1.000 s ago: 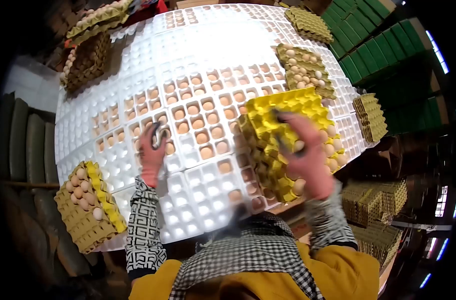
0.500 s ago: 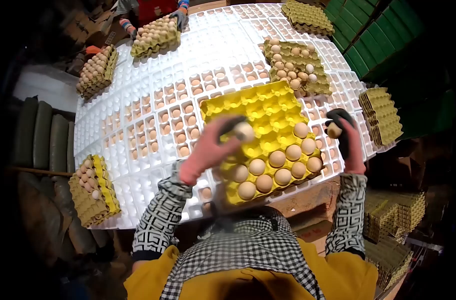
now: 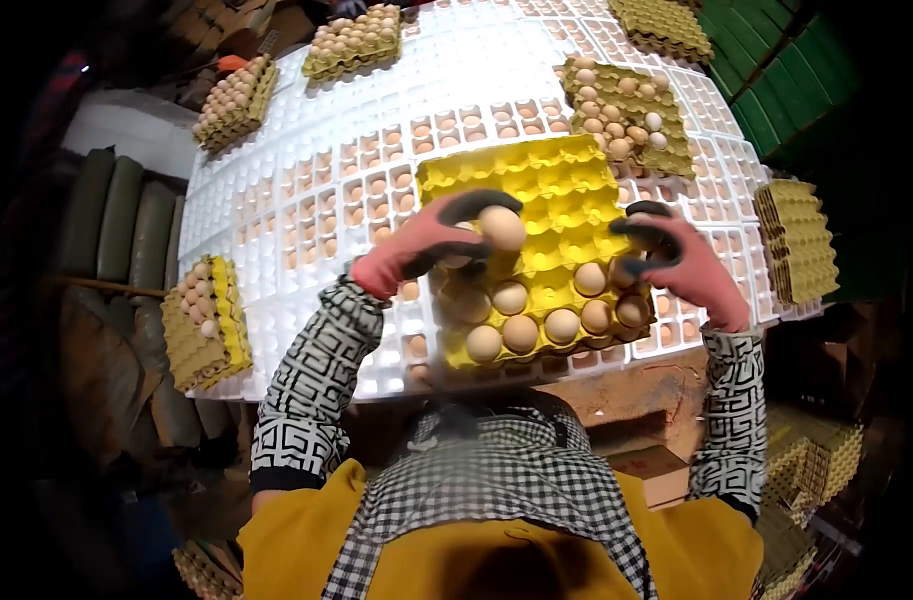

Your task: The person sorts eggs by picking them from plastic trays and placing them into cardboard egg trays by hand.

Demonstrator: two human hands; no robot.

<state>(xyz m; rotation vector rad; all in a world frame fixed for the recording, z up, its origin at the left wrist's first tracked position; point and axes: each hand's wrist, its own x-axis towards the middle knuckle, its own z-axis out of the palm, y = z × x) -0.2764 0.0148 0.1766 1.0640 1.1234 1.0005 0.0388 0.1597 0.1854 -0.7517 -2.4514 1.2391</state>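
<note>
A yellow egg tray (image 3: 546, 205) lies before me on the white egg trays, with several brown eggs (image 3: 562, 325) in its near rows. My left hand (image 3: 416, 240), in a pink and black glove, is closed over the tray's left part. It grips a brown egg (image 3: 502, 228) at the fingertips; a second pale egg shows partly under the fingers. Over the tray's right edge, my right hand (image 3: 671, 255) has its fingers apart and curved. I see nothing between them. Its lower fingers are close to an egg (image 3: 621, 272), partly covering it.
White plastic trays (image 3: 276, 130) cover the table, many cells holding eggs. A carton tray with eggs (image 3: 626, 115) stands beyond the yellow one. Stacked trays (image 3: 798, 240) sit at right, egg-filled trays (image 3: 236, 100) at far left, and another stack (image 3: 206, 325) at near left. Green crates (image 3: 766, 60) stand behind.
My right hand has moved left to the tray's edge, and the egg it held no longer shows in it. Fewer eggs show in the yellow tray. The view has shifted.
</note>
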